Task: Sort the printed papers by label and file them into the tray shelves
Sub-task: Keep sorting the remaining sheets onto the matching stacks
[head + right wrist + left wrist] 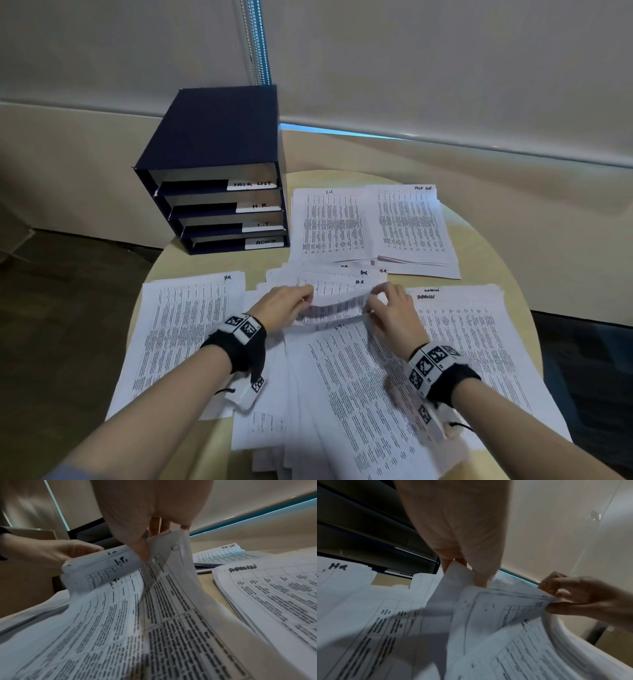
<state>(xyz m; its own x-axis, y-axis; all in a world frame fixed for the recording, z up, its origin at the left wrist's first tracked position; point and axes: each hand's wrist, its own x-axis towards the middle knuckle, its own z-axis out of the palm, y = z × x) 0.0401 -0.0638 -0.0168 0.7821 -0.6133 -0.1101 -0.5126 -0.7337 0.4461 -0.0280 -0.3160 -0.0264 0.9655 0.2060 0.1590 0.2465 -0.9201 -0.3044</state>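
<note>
On the left side of the round table (479,240) lies a pile of printed papers marked HR (185,329). Behind it, at the back of the table, stands a dark blue tray shelf (212,178) with four slots, one above the other. Their white tags read TASK LIST, H.R, I.T and ADMIN from top to bottom. In the middle, close to the person, a big messy heap of papers (342,394) is spread out. The left hand (281,306) pinches the left top corner of a few sheets (337,305) lifted from that heap. The right hand (394,313) pinches the right top corner of the same sheets, with the thumb on the near side and the fingers behind. The sheets bend up between the two hands, and the right wrist view shows I.T. written on them. Each wrist wears a black band with black and white square marks. At the back, just right of the shelf, lies a pile marked I.T (330,226), and beside it a pile marked TASK LIST (414,228). On the right side, near the right hand, lies a thick pile marked ADMIN (479,335).
</note>
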